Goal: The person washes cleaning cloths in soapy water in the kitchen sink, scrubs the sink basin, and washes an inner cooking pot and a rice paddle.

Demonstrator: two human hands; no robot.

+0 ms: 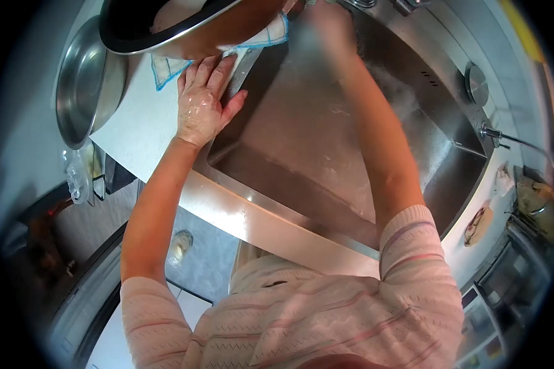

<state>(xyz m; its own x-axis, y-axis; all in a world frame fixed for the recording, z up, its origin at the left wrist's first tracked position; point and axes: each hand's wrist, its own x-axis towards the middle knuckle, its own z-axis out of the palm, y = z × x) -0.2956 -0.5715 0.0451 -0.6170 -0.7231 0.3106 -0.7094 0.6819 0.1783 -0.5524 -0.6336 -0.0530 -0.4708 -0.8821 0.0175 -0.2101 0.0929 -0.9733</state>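
Observation:
My left hand (203, 104) lies wet and flat at the sink's left edge, fingers stretched out. Its fingertips reach a white cloth with blue trim (161, 71), just below a large metal pot (228, 32) with a dark inside. Something pale sits in the pot, only partly in view. Over the far left part of the steel sink (271, 184), my right hand (332, 27) is smeared by motion. Whether it holds anything is not visible. The sink's bottom looks wet, with some whitish foam or water towards the right.
A shiny steel bowl (83, 86) stands tilted left of the white counter (141, 117). A round metal drain cover (476, 85) and a tap-like metal fitting (492, 133) are at the sink's right rim. A brown oval object (477, 226) lies on the right counter.

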